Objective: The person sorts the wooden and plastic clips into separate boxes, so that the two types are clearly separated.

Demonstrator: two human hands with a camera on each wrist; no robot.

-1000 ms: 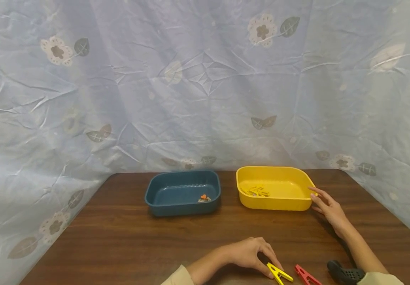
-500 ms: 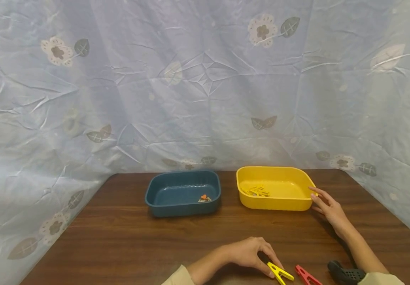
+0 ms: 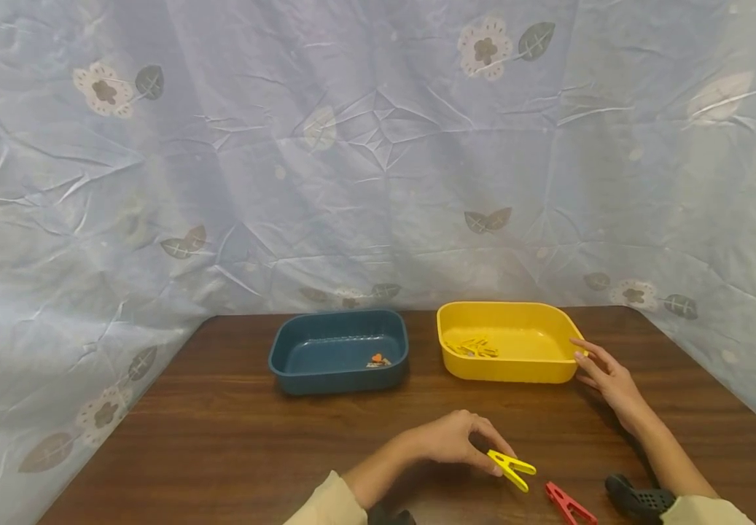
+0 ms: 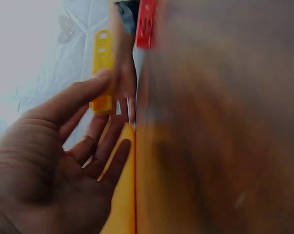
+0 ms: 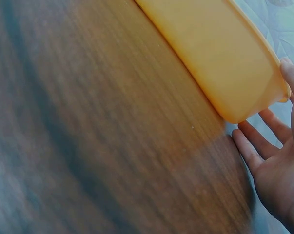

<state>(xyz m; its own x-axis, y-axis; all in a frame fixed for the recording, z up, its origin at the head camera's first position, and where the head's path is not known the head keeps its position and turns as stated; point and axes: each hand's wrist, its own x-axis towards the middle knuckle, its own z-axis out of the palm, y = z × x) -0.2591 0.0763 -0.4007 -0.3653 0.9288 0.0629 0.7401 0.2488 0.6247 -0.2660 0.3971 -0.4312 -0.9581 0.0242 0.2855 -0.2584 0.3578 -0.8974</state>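
My left hand [image 3: 451,440] pinches a yellow clothespin [image 3: 512,468] between thumb and fingertips, just above the table; its two legs point away from the hand. In the left wrist view the thumb lies against the clothespin [image 4: 103,61], and the other fingers are spread. A red clothespin [image 3: 570,503] lies on the table to the right of that hand. My right hand [image 3: 614,384] touches the right corner of the yellow bin [image 3: 509,370], thumb at the rim and fingers extended along the outer wall. Several yellow clothespins [image 3: 473,347] lie inside this bin.
To the left of the yellow bin stands a dark blue bin [image 3: 338,383] holding a few small orange and pale pieces [image 3: 378,360]. A black perforated object [image 3: 638,499] is by the right forearm. Patterned fabric [image 3: 378,160] hangs behind the wooden table [image 3: 220,437].
My left hand has lifted the yellow clothespin slightly up and away from the table's front edge. My right hand has stayed at the bin's corner.
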